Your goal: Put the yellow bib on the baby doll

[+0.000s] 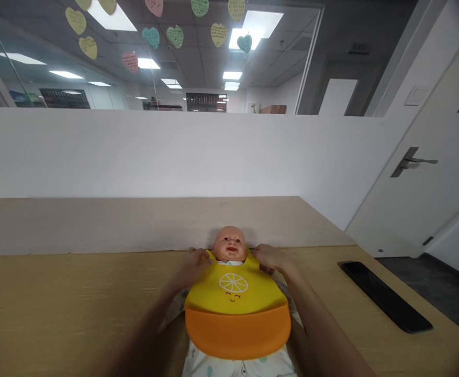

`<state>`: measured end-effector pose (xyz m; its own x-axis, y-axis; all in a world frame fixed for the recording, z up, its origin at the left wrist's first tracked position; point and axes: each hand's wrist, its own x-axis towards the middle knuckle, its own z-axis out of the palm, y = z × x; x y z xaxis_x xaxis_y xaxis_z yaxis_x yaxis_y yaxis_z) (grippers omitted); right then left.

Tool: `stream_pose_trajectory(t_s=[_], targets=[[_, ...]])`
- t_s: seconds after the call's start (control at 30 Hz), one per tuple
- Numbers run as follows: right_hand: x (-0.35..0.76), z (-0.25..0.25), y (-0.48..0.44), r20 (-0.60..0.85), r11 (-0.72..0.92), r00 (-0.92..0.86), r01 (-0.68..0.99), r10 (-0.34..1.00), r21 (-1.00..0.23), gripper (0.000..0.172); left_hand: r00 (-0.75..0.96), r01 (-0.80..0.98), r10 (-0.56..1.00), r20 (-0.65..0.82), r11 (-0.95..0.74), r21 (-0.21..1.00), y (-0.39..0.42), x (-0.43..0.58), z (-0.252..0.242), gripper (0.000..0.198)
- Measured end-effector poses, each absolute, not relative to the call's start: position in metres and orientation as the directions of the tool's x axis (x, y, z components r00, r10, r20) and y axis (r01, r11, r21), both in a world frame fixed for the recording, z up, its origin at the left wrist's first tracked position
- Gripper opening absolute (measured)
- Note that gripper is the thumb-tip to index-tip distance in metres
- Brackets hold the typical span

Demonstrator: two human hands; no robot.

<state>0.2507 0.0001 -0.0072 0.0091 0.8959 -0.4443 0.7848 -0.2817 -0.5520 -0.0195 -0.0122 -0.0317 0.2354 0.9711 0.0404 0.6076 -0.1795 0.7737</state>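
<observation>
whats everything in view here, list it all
baby doll: 1, peach, on its back on the desk, white printed clothes
silicone bib: 1, yellow with orange pocket, on the doll's chest
wooden desk: 1, light tan, under the doll
black pad: 1, black, on the desk at right
white door: 1, white, far right, dark lever handle
partition wall: 1, white, behind the desk
paper hearts: about 12, pastel, on glass above the wall
left hand: 1, on the bib's upper corner
right hand: 1, on the bib's other upper corner

Bib [229, 285]: yellow, white citrus slice, smiling mouth (orange pocket [237, 332]). Doll's romper [239, 364]: white, small teal print.
</observation>
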Motion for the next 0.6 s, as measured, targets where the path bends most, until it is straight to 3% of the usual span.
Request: stream_pose_trajectory(t_s=[0.13,0.23,0.43,0.6], targets=[[0.252,-0.014,0.005,-0.274,-0.161,0.007,0.825,0.962,-0.542,0.033,0.171,0.521,0.979,0.112,-0.186,0.833,-0.012,-0.006,-0.041,0.049],[0.251,-0.027,0.014,-0.139,-0.11,0.05,0.876,0.989,-0.469,0.027,0.213,0.492,0.974,0.08,-0.178,0.852,-0.013,0.003,-0.038,0.057],[0.244,-0.046,0.021,-0.121,-0.064,0.005,0.869,0.993,-0.491,0.029,0.163,0.547,0.986,-0.043,-0.054,0.835,-0.004,0.016,-0.026,0.08],[0.238,-0.049,0.019,-0.09,-0.063,0.02,0.857,0.996,-0.512,0.025,0.188,0.577,0.981,-0.036,-0.081,0.812,0.01,0.026,-0.021,0.077]])
